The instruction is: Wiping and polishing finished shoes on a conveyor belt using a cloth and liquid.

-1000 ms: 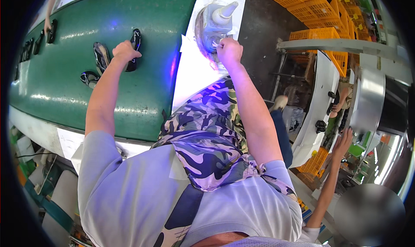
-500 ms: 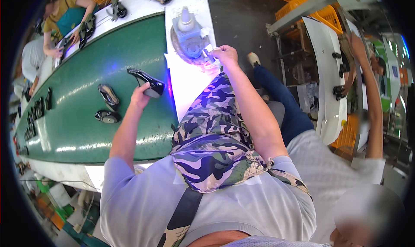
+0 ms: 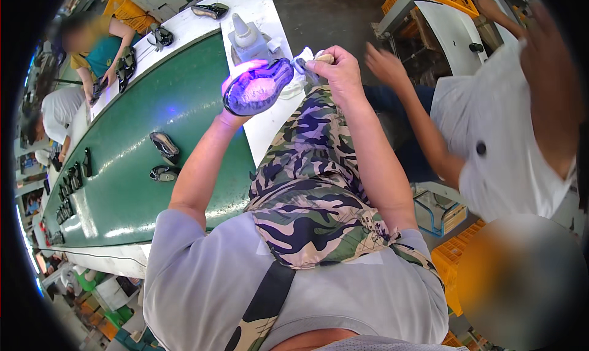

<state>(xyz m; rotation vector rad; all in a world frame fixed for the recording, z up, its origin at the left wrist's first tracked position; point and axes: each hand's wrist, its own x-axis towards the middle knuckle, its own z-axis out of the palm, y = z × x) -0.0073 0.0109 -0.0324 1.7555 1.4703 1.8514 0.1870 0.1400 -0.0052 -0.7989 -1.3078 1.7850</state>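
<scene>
Head view, from left to right: two people sit at the far left edge of a long green conveyor belt [image 3: 184, 105], handling dark shoe parts. On the belt, well apart from the person's hands, lie two dark shoe soles [image 3: 164, 145], one beside the other, and a row of more dark pieces runs along the left rim. Further right, the left hand [image 3: 240, 75] is curled around a shoe sole [image 3: 257, 88], holding it up with its inner face lit violet. Just behind it stands a white glue bottle [image 3: 245, 35] in a tray on the white bench edge [image 3: 270, 124]. The right hand [image 3: 338, 69] is closed on a small brush [image 3: 310, 62], its tip touching the sole's right end. Judging by this, coating of this sole is under way but not finished; how much is already covered cannot be told. At the far right a co-worker's hand [image 3: 383, 62] reaches in with fingers spread.
</scene>
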